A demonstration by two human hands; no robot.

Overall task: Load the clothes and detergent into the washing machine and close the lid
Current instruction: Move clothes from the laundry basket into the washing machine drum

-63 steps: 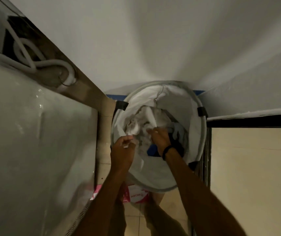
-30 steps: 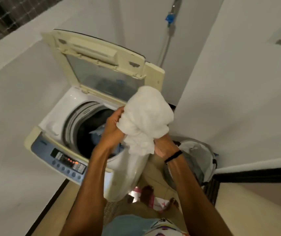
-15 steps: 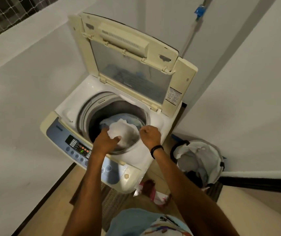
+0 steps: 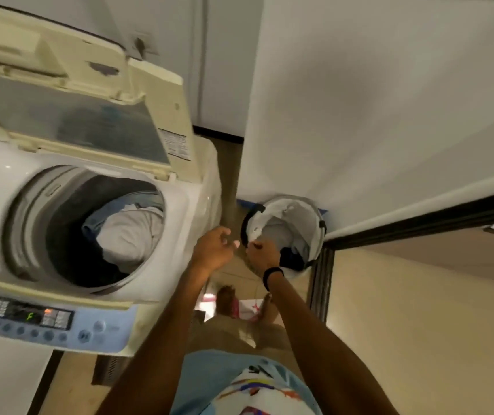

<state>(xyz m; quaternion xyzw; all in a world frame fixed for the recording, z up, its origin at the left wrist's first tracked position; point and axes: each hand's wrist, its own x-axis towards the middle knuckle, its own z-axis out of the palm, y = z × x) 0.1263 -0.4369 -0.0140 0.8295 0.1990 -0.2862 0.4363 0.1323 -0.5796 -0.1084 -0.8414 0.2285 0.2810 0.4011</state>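
We log the washing machine (image 4: 162, 229) at left, lid (image 4: 75, 94) propped upright, drum holding a pale garment (image 4: 129, 232) over darker items. The laundry basket (image 4: 314, 214) stands on the floor to the machine's right, well below its rim, with grey and dark clothes (image 4: 287, 238) left inside. Our right hand (image 4: 262, 254) is at the basket's near edge, fingers curled; whether it grips cloth we cannot tell. Our left hand (image 4: 214, 250) hangs loosely curled and empty between machine and basket. Judgement: right hand nearer; reach goes down and rightward. No detergent in view.
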